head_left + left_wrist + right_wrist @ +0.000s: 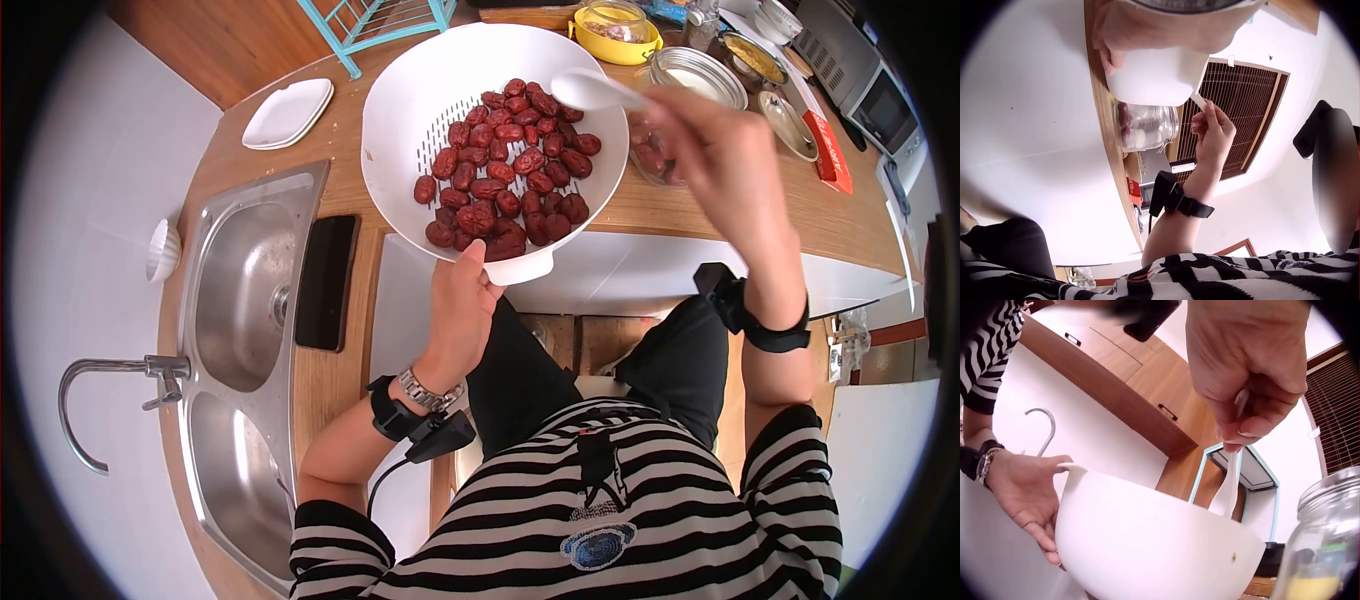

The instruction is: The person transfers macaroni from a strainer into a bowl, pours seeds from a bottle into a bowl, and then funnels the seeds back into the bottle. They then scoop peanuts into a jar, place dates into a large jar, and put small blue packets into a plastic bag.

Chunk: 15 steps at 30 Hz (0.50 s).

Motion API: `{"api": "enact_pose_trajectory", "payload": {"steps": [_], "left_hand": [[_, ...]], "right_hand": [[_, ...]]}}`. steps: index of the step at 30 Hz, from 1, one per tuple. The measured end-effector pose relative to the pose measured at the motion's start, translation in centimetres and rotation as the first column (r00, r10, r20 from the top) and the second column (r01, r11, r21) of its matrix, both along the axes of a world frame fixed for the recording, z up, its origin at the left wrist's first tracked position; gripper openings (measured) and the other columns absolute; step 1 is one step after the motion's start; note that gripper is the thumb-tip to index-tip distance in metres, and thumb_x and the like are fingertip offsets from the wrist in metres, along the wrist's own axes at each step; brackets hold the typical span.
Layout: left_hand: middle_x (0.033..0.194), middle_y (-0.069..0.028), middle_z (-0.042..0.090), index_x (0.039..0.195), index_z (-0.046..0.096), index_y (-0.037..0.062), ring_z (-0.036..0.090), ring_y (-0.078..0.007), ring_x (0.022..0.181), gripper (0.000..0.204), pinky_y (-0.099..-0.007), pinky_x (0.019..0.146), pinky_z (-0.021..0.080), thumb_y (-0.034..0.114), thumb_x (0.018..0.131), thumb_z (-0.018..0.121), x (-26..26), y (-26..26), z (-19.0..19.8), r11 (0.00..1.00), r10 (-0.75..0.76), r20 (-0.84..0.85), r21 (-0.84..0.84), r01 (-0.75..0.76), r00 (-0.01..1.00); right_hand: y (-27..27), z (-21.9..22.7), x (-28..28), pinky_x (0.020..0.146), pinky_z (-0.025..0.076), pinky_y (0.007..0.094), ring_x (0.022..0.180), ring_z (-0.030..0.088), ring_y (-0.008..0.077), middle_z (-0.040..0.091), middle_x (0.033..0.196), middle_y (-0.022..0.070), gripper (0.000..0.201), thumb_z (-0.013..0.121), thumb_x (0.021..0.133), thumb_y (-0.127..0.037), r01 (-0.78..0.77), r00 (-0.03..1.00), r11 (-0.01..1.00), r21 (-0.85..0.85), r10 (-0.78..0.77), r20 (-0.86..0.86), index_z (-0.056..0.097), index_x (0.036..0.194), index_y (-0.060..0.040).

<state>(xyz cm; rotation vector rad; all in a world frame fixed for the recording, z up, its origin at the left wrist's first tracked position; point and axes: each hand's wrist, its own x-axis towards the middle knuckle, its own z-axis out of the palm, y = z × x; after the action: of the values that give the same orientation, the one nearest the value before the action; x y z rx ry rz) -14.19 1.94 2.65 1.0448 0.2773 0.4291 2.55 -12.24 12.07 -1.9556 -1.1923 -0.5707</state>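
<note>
A large white colander (400,130) with slotted holes holds many dark red dates (487,187). At its near rim, by the white handle, the left hand (462,312) grips it, thumb on top and fingers beneath. A white spoon (590,90) is pinched in the right hand (715,160), its bowl above the colander's right rim. In the right wrist view the right hand (1247,375) points the spoon (1227,490) down behind the rim. The glass jar (1147,125) with some dates in it stands right of the colander, partly hidden by the right hand in the head view.
On the left are a double steel sink (250,280), a black phone (327,283) and white square dishes (288,113). A teal rack (380,25) stands behind. A yellow bowl (618,48), a metal bowl (755,60) and a red box (828,150) lie to the right.
</note>
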Motion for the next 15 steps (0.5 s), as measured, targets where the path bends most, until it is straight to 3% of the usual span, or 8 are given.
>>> {"api": "enact_pose_trajectory", "payload": {"steps": [1, 2, 4, 5, 7, 9, 11, 15], "left_hand": [[0.113, -0.0143, 0.044, 0.114, 0.031, -0.0051, 0.046, -0.0245, 0.104, 0.039, -0.0395, 0.093, 0.035, 0.024, 0.088, 0.030, 0.0, -0.1, 0.0, 1.000, 0.011, 0.007, -0.001, -0.011, 1.000], [0.113, -0.0143, 0.044, 0.114, 0.031, -0.0051, 0.046, -0.0245, 0.104, 0.039, -0.0395, 0.093, 0.035, 0.024, 0.088, 0.030, 0.1, -0.2, 0.0, 1.000, 0.011, 0.007, 0.000, -0.011, 1.000], [0.088, -0.0038, 0.047, 0.104, 0.039, -0.0013, 0.047, -0.0089, 0.073, 0.025, -0.0227, 0.065, 0.042, 0.014, 0.084, 0.039, 0.1, -0.5, 0.1, 0.989, 0.125, -0.057, -0.070, -0.129, 0.991], [0.088, -0.0038, 0.047, 0.104, 0.039, -0.0013, 0.047, -0.0089, 0.073, 0.025, -0.0227, 0.065, 0.042, 0.014, 0.084, 0.039, 0.0, -0.3, -0.4, 0.989, 0.126, -0.057, -0.070, -0.130, 0.990], [0.082, -0.0009, 0.044, 0.105, 0.038, 0.0013, 0.038, -0.0053, 0.061, 0.026, -0.0182, 0.051, 0.034, 0.014, 0.083, 0.043, -0.2, 0.2, -1.6, 0.992, 0.096, -0.069, 0.085, -0.090, 0.993], [0.081, -0.0001, 0.043, 0.104, 0.038, 0.0021, 0.036, -0.0045, 0.060, 0.026, -0.0177, 0.048, 0.032, 0.014, 0.082, 0.045, 0.0, 0.0, -1.6, 0.984, 0.125, -0.041, 0.130, -0.119, 0.991], [0.079, 0.0007, 0.042, 0.104, 0.038, 0.0028, 0.034, -0.0037, 0.058, 0.026, -0.0171, 0.045, 0.029, 0.014, 0.081, 0.046, 0.1, -0.1, -1.6, 0.974, 0.152, -0.013, 0.173, -0.147, 0.988], [0.079, 0.0019, 0.042, 0.102, 0.039, 0.0042, 0.033, -0.0024, 0.058, 0.026, -0.0161, 0.046, 0.028, 0.018, 0.081, 0.046, 0.0, 0.1, -1.5, 0.985, 0.129, -0.059, 0.121, -0.121, 0.990]], "right_hand": [[0.6, -0.5, 0.0, 0.044, 0.044, 0.0320, 0.049, 0.056, 0.0247, 0.054, 0.054, 0.0136, 0.008, 0.053, 0.074, -0.007, -0.022, 0.972, 0.996, -0.084, 0.041, 0.230, 0.058, 0.077, -0.0018], [0.9, -0.8, 0.0, 0.044, 0.044, 0.0320, 0.049, 0.056, 0.0247, 0.054, 0.054, 0.0136, 0.008, 0.053, 0.074, -0.007, -0.022, 0.972, 0.996, -0.084, 0.041, 0.230, 0.058, 0.077, -0.0018], [1.6, -1.3, -0.2, 0.047, 0.044, 0.0372, 0.054, 0.055, 0.0316, 0.054, 0.055, 0.0167, 0.004, 0.053, 0.066, -0.004, 0.130, 0.956, 0.948, -0.291, -0.042, 0.290, 0.054, 0.070, -0.0021], [1.8, -1.4, -0.3, 0.049, 0.045, 0.0363, 0.055, 0.057, 0.0306, 0.053, 0.054, 0.0162, 0.005, 0.052, 0.062, -0.003, 0.183, 0.954, 0.928, -0.323, -0.088, 0.287, 0.054, 0.066, -0.0023], [2.2, -2.0, 0.3, 0.050, 0.045, 0.0366, 0.055, 0.057, 0.0306, 0.053, 0.054, 0.0164, 0.004, 0.052, 0.063, -0.003, 0.209, 0.948, 0.910, -0.358, -0.099, 0.302, 0.055, 0.066, -0.0025], [2.3, -2.4, 0.7, 0.051, 0.045, 0.0370, 0.056, 0.057, 0.0307, 0.053, 0.054, 0.0166, 0.004, 0.052, 0.063, -0.003, 0.234, 0.942, 0.889, -0.393, -0.108, 0.317, 0.056, 0.065, -0.0027], [2.0, -2.7, 0.9, 0.050, 0.043, 0.0380, 0.055, 0.054, 0.0316, 0.054, 0.056, 0.0156, 0.009, 0.055, 0.073, -0.012, 0.173, 0.973, 0.908, -0.382, -0.096, 0.212, 0.058, 0.075, -0.0034], [1.4, -2.3, 1.0, 0.052, 0.042, 0.0376, 0.055, 0.054, 0.0323, 0.054, 0.057, 0.0157, 0.010, 0.055, 0.073, -0.011, 0.099, 0.989, 0.917, -0.386, -0.050, 0.136, 0.059, 0.074, -0.0013]]}}
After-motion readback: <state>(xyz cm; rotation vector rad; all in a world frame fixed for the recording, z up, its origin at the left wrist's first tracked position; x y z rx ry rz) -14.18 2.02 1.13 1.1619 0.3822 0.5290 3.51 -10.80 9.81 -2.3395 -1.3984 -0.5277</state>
